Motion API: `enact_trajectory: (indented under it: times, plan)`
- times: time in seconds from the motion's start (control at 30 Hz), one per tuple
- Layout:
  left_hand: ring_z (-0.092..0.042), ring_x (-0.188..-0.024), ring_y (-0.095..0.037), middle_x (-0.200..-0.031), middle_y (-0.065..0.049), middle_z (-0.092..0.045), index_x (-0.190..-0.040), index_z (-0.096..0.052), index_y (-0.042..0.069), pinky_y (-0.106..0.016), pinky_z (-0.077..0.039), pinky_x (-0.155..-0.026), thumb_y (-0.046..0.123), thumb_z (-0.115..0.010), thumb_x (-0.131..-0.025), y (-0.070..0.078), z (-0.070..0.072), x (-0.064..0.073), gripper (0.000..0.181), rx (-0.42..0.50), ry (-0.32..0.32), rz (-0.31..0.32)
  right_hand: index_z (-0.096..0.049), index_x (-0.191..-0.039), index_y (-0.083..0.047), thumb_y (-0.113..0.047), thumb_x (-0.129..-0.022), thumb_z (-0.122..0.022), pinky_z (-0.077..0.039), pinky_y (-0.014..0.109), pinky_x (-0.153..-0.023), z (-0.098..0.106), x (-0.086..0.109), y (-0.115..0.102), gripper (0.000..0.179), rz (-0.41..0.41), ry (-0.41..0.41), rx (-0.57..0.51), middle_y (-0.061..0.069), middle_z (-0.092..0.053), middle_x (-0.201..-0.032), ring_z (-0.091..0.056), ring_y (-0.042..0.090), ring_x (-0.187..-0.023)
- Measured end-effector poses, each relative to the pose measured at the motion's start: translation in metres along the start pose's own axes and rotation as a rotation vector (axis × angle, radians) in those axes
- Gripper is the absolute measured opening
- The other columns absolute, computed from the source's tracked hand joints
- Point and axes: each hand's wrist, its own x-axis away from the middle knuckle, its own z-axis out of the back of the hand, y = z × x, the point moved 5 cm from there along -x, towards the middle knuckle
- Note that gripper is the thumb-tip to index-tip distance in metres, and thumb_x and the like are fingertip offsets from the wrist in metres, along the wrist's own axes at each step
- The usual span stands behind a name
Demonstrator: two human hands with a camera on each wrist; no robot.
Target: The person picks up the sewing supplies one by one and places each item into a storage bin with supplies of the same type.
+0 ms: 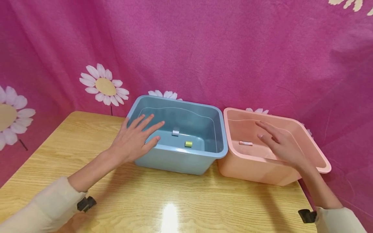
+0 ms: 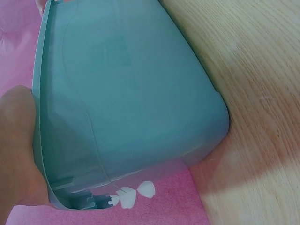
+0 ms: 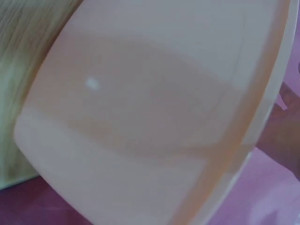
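My left hand [image 1: 134, 139], fingers spread and straight, is over the front left corner of a blue plastic bin [image 1: 180, 158]. Inside that bin lie a small whitish cylinder [image 1: 175, 133] and a small yellow-green cylinder [image 1: 188, 144], both resembling thread spools. Over the front rim of a pink plastic bin [image 1: 256, 170] is my right hand [image 1: 282, 145], its fingers extended and nothing in them. On the pink bin's floor rests a small pinkish bundle with pale ends [image 1: 245, 143]. The wrist views mostly show the outer walls of the blue bin [image 2: 131, 93] and pink bin [image 3: 140, 103].
Both bins stand side by side on a wooden table [image 1: 140, 197], their rims close together. Behind them hangs a magenta cloth [image 1: 186, 55] printed with white daisies. The pink bin sits near the table's right edge. Dark devices are strapped at both wrists.
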Motion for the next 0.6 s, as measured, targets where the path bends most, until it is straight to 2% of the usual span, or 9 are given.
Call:
enact_trajectory:
  times: [0.07,0.17,0.23,0.33,0.4,0.6]
  plan:
    - [-0.029,-0.143,-0.041,-0.159,-0.013,-0.033,-0.154,-0.041,0.029,-0.072,-0.016,-0.109,0.050,-0.042,-0.103,0.000,0.000,-0.001,0.055,0.004,-0.001,0.002,-0.043,-0.151,-0.006,-0.020,-0.105,-0.053,-0.026,0.024,-0.112,-0.004,-0.001,-0.009,0.049,0.071,0.002,0.033,0.019,-0.042,-0.152,-0.038,0.040,-0.138]
    - [-0.029,-0.143,-0.041,-0.159,-0.013,-0.032,-0.154,-0.041,0.029,-0.072,-0.016,-0.109,0.050,-0.042,-0.103,-0.001,0.001,-0.002,0.055,0.007,-0.004,0.005,-0.043,-0.149,-0.001,-0.019,-0.104,-0.053,-0.014,0.038,-0.119,-0.010,-0.001,-0.020,0.049,0.169,0.012,0.107,0.022,-0.041,-0.152,-0.029,0.041,-0.143]
    - [-0.029,-0.143,-0.041,-0.159,-0.013,-0.032,-0.154,-0.040,0.029,-0.071,-0.016,-0.109,0.049,-0.042,-0.103,-0.002,0.000,-0.003,0.055,0.013,-0.006,0.006,-0.046,-0.147,-0.001,-0.020,-0.103,-0.054,-0.011,0.045,-0.119,-0.013,0.000,-0.027,0.049,0.225,0.040,0.184,0.022,-0.043,-0.150,-0.028,0.039,-0.144]
    - [-0.029,-0.143,-0.041,-0.159,-0.013,-0.032,-0.154,-0.040,0.029,-0.071,-0.016,-0.109,0.049,-0.043,-0.103,-0.002,0.000,-0.004,0.055,0.020,-0.005,0.005,-0.048,-0.146,-0.001,-0.022,-0.102,-0.056,-0.011,0.048,-0.119,-0.016,0.003,-0.033,0.049,0.273,0.083,0.258,0.022,-0.044,-0.149,-0.027,0.039,-0.144]
    - [-0.029,-0.143,-0.041,-0.159,-0.013,-0.032,-0.154,-0.040,0.029,-0.071,-0.015,-0.109,0.049,-0.044,-0.103,-0.003,-0.001,-0.004,0.055,0.028,-0.006,0.007,-0.048,-0.147,-0.005,-0.023,-0.101,-0.057,-0.011,0.050,-0.119,-0.019,0.005,-0.033,0.051,0.279,0.099,0.278,0.023,-0.043,-0.150,-0.026,0.041,-0.144]
    - [-0.027,-0.144,-0.041,-0.160,-0.013,-0.031,-0.155,-0.039,0.029,-0.071,-0.014,-0.109,0.049,-0.044,-0.103,-0.005,-0.003,-0.005,0.055,0.044,-0.014,0.015,-0.046,-0.150,-0.013,-0.027,-0.101,-0.058,-0.013,0.059,-0.116,-0.022,0.012,-0.033,0.053,0.221,0.105,0.300,0.019,-0.036,-0.155,-0.020,0.047,-0.144]
